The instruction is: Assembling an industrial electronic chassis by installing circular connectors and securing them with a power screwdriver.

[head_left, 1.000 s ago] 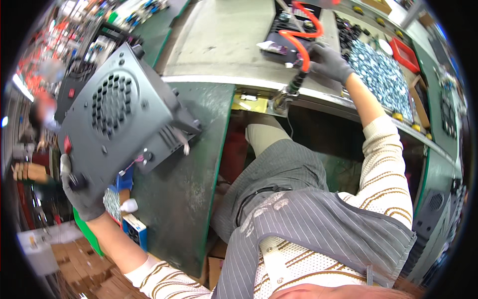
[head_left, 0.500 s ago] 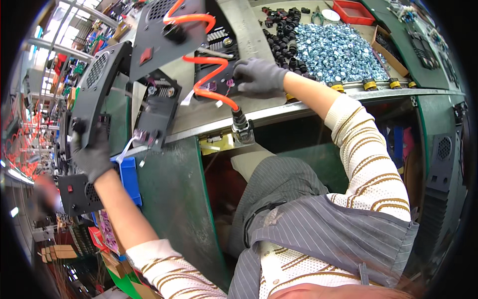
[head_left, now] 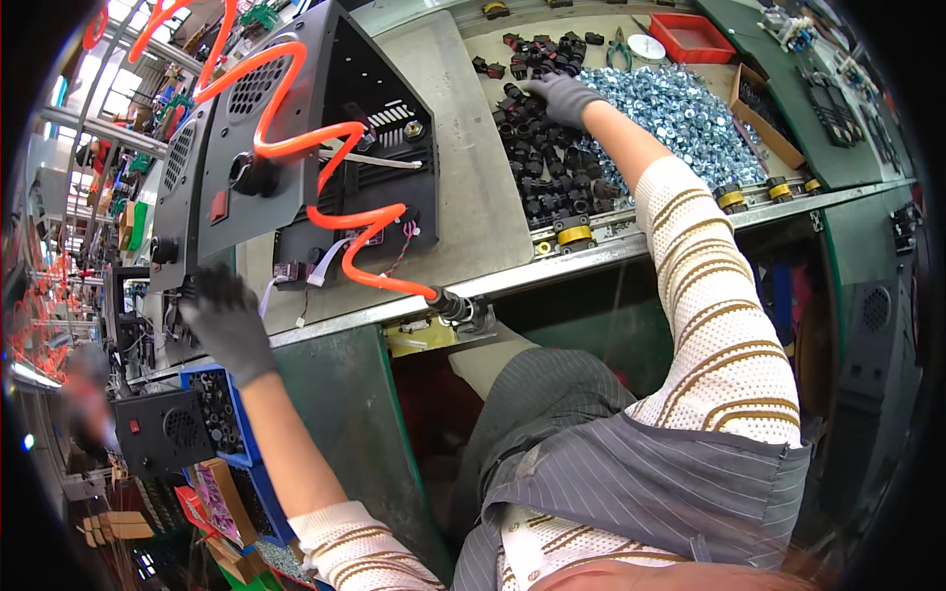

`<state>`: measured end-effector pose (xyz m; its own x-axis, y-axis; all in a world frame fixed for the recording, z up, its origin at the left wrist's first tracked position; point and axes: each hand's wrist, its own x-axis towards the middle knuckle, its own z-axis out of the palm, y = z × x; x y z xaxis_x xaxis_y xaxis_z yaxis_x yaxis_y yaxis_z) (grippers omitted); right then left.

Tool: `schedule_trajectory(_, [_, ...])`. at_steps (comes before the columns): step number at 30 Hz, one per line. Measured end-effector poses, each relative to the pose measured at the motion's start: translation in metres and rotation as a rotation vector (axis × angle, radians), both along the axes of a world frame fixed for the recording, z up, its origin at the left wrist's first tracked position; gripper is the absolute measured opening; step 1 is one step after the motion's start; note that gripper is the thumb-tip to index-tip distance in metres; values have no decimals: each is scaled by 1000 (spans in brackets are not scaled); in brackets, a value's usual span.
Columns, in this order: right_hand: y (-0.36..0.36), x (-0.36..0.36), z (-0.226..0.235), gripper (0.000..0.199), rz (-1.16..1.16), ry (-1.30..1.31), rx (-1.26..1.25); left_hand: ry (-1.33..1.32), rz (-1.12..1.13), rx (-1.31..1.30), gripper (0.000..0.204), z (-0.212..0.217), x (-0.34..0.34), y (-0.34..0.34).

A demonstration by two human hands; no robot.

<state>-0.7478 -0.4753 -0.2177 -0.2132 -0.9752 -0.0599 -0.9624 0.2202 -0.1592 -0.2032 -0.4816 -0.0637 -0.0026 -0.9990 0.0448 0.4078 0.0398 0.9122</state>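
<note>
My left hand [head_left: 229, 320], in a grey glove, is open beside the lower front edge of a black metal housing [head_left: 169, 182], its fingers stretched upward and slightly blurred. A second black housing [head_left: 258, 153] stands tilted right of it, with a vent grille, a red switch and a round black knob. Its open inside shows slots, loose wires and a small purple connector [head_left: 288, 271]. My right hand [head_left: 567, 98], gloved too, reaches over a heap of black plastic fittings [head_left: 547, 163]. Its fingers are extended and touch the fittings at the upper part of the heap.
An orange coiled air hose [head_left: 379, 219] crosses in front of the housings to a black-ended tool [head_left: 455, 307] at the bench edge. Shiny metal nuts [head_left: 670, 118], a red tray [head_left: 690, 37] and pliers [head_left: 619, 49] lie right. A blue bin [head_left: 244, 414] of small parts sits lower left.
My right hand has left the housing and moved up and right to the black fittings. The housings have shifted in view. My left hand has come off the left housing's edge.
</note>
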Motion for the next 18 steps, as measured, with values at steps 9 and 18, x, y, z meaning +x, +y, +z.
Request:
schedule_trajectory(9, [-15, 21, 16, 51, 123, 108, 184, -1294, 264, -229, 36, -133, 37, 68])
schedule_trajectory(18, [47, 147, 82, 28, 367, -68, -2, -1659, 264, -263, 32, -131, 38, 67])
